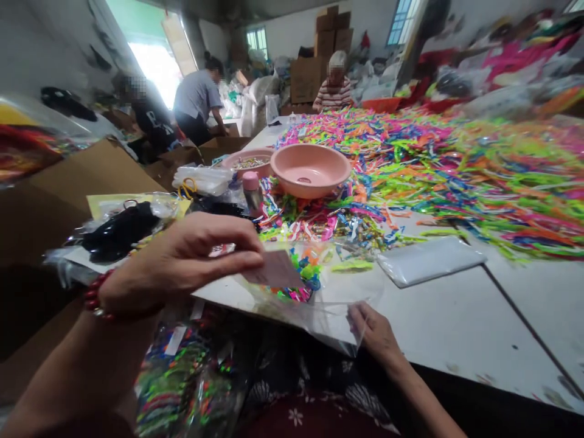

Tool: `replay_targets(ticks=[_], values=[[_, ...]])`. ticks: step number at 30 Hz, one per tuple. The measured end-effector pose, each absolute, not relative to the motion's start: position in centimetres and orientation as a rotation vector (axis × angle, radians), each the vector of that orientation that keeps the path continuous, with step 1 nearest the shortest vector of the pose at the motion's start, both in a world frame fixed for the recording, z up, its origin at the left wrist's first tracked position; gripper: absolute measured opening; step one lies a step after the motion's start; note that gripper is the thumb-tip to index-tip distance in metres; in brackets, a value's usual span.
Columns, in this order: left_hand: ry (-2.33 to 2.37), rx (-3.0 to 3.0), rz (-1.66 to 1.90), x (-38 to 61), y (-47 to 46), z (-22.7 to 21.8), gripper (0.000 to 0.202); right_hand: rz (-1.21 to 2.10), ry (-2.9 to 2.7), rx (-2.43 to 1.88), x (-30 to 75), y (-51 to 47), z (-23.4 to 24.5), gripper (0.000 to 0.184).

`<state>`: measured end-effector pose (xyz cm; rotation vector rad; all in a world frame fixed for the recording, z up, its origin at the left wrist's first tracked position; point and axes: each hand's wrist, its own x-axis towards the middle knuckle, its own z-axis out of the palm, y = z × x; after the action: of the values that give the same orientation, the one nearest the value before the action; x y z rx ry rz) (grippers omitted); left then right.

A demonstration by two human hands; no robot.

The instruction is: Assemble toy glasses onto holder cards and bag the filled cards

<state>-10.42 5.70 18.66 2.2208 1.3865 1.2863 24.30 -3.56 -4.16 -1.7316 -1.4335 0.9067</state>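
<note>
My left hand point(187, 258), with a red bead bracelet at the wrist, pinches a small pale card point(278, 269) between thumb and fingers. The card is held over a clear plastic bag point(326, 319) at the table's front edge. My right hand point(374, 331) grips the right edge of that bag. Bright plastic pieces point(308, 274) in green, orange, blue and pink show behind the card; whether all of them are inside the bag I cannot tell.
A pink basin point(310, 170) and a pink-capped bottle point(252, 190) stand beyond my hands. Colourful strips point(424, 164) cover much of the white table point(456, 316). A stack of clear bags point(431, 261) lies right. Filled bags point(182, 377) sit below left. Several people work farther back.
</note>
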Motion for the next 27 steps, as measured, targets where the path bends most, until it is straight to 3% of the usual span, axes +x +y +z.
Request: replay_targets(ticks=[5,9,14,22,25,27], values=[[1.198,2.594,0.802,-3.9,4.3,21.1,0.026,0.822,-1.505,-1.690,24.1,-3.9,-3.5,0.041],[0.777,2.857,0.115,-0.1,5.1,23.6,0.019,0.749,-1.534,-1.680,24.0,-3.9,-3.1,0.041],[0.611,2.828,-0.427,1.9,7.6,24.0,0.021,0.692,-1.567,-1.666,24.1,-4.0,-3.5,0.042],[0.810,3.108,-0.415,1.7,9.3,22.4,0.010,0.871,-1.467,-1.643,24.4,-3.9,-3.7,0.042],[0.889,3.221,-0.382,1.2,8.9,22.3,0.030,0.988,-1.324,-1.633,24.3,-4.0,-1.1,0.042],[0.953,3.275,-0.366,0.8,8.6,22.3,0.049,0.880,-1.341,-1.535,24.0,-4.2,2.0,0.041]])
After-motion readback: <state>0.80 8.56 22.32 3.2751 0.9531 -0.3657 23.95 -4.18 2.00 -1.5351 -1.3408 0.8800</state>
